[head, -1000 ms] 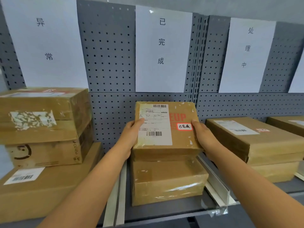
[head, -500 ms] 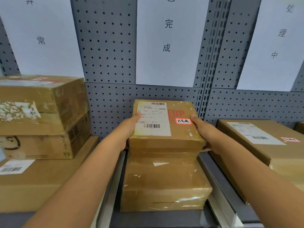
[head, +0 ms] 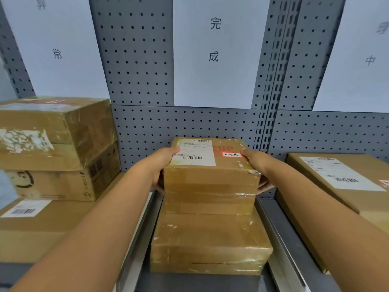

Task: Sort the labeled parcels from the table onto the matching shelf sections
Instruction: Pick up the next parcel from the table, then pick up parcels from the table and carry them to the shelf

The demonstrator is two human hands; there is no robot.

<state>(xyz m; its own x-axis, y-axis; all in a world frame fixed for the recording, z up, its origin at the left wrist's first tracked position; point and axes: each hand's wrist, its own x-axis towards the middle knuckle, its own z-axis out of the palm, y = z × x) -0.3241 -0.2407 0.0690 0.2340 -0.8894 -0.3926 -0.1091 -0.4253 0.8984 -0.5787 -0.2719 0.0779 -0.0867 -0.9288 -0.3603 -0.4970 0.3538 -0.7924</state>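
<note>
A brown taped parcel point(head: 210, 173) with a white shipping label and a small red-edged sticker sits on top of a larger taped parcel point(head: 210, 241) in the middle shelf section. My left hand point(head: 163, 163) grips its left side, thumb on the top edge. My right hand point(head: 255, 165) grips its right side, fingers curled under the lower edge. Behind it, a white paper sign point(head: 213, 51) with black characters hangs on the grey pegboard.
A stack of three brown boxes point(head: 56, 148) fills the left section under another paper sign point(head: 56, 49). Flat labeled parcels point(head: 341, 186) lie in the right section below a third sign point(head: 357, 55). Metal dividers point(head: 280, 234) flank the middle section.
The parcel has gone further back and down onto the lower parcel, both hands still on its sides. The camera has come closer to the shelf.
</note>
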